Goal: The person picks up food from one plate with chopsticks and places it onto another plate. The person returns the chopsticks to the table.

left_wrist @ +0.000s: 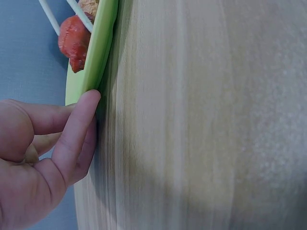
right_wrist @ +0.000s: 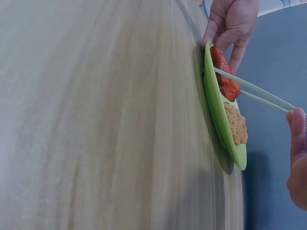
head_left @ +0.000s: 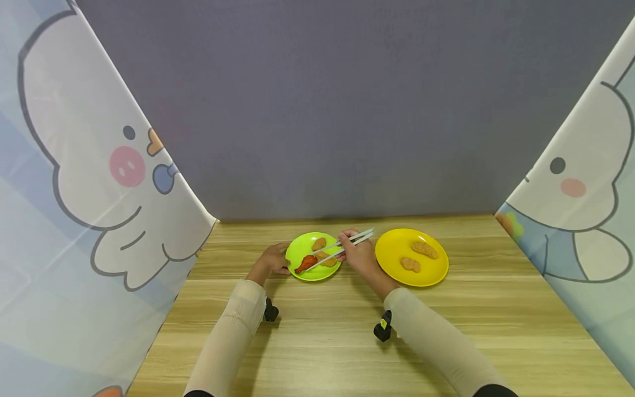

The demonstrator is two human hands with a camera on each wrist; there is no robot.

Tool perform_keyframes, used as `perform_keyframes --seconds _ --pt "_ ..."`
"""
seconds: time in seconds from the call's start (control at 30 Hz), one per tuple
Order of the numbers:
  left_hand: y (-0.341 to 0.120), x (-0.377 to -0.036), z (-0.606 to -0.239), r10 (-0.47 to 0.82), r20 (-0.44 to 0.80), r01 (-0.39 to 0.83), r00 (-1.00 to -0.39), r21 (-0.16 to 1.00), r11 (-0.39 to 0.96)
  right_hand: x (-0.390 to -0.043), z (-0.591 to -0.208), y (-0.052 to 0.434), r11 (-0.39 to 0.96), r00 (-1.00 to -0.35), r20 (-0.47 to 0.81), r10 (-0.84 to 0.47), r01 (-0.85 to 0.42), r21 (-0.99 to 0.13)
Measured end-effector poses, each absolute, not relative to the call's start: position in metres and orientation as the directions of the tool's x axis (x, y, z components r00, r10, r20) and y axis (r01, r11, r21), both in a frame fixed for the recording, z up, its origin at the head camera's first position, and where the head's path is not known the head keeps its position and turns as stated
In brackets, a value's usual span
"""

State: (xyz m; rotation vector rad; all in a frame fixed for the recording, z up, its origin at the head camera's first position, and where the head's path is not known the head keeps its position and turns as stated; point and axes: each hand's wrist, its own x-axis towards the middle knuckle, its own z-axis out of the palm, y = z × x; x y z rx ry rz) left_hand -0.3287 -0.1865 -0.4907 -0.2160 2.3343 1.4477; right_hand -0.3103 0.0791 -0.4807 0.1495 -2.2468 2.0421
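Two plates sit side by side on the wooden surface (head_left: 347, 331): a green plate (head_left: 301, 248) on the left and a yellow plate (head_left: 397, 251) on the right. The right hand (head_left: 358, 255), between the plates, pinches a pair of white chopsticks (head_left: 347, 244) in its curled fingers; the tips reach down over the green plate to a red drumstick-shaped piece (head_left: 306, 263) lying near its front left rim. The right wrist view shows the two tips at either side of that red piece, touching it. Two breaded nuggets (head_left: 319, 243) also lie on the green plate, and two more nuggets (head_left: 424, 249) on the yellow one. The left hand (head_left: 274, 259) rests at the green plate's left edge, its fingers (left_wrist: 76, 129) loosely curled and pressed against the rim
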Motion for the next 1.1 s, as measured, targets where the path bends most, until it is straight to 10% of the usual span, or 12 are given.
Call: perform_keyframes --seconds 1.1 --pt "-0.184 -0.329 -0.49 0.059 -0.39 -0.324 -0.919 0.832 0.451 -0.312 -0.475 0.102 0.003 -0.99 0.126 0.066 -0.126 -0.992"
